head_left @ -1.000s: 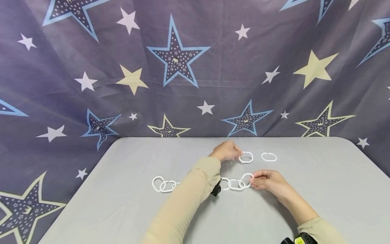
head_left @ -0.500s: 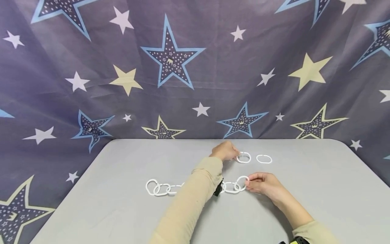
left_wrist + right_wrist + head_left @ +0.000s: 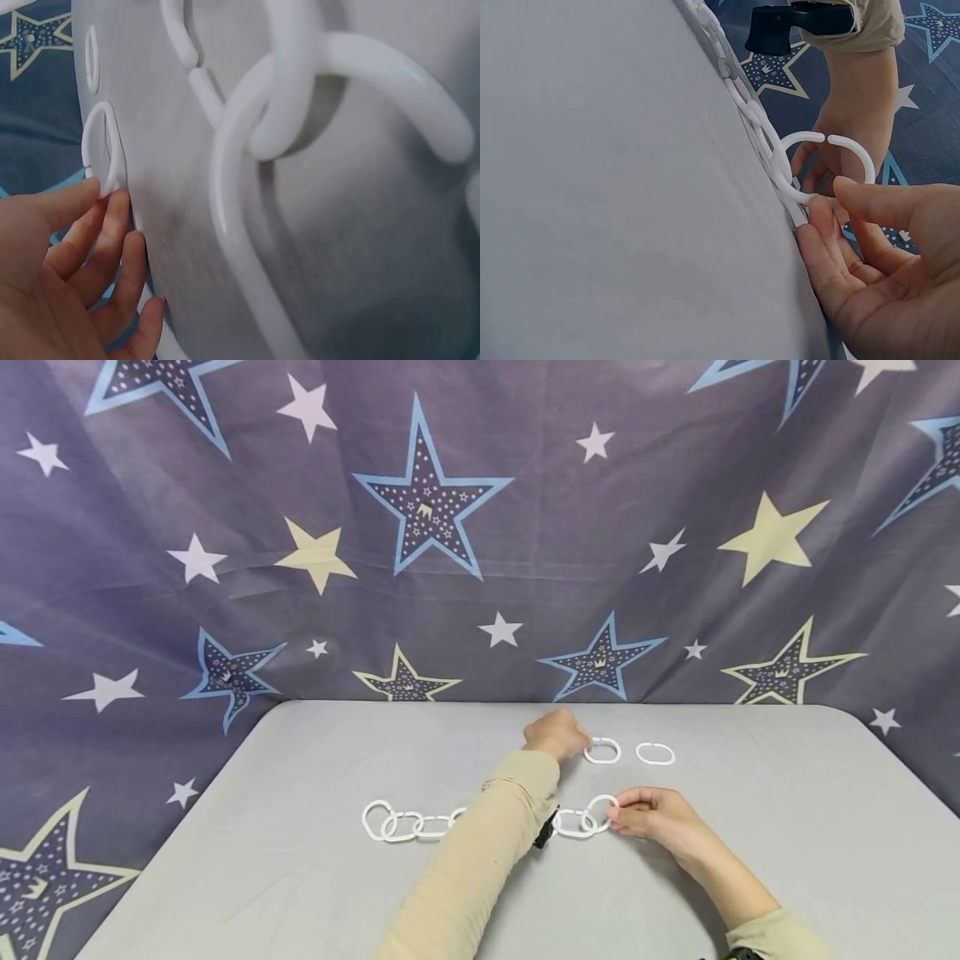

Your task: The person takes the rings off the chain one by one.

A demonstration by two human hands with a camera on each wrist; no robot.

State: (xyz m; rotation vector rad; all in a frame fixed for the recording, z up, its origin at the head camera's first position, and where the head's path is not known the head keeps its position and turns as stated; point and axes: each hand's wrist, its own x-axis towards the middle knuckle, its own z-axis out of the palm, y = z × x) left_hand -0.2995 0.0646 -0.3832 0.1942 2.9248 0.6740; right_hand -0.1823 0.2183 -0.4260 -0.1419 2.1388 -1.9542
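My left hand, reaching toward the far side of the table, pinches a loose white oval chain link between thumb and fingers. The same link stands tilted up off the surface in the left wrist view. Nearer, my right hand pinches the end link of a white plastic chain. That end link is raised, and a small gap shows in its upper side in the right wrist view. My left sleeve hides the chain's middle.
Another loose oval link lies flat to the right of the one in my left hand. Behind the far edge of the grey table hangs a star-patterned cloth. My left forearm crosses above the chain.
The head view has shifted slightly. Both hands keep their pinches on the same links and stay in nearly the same places.
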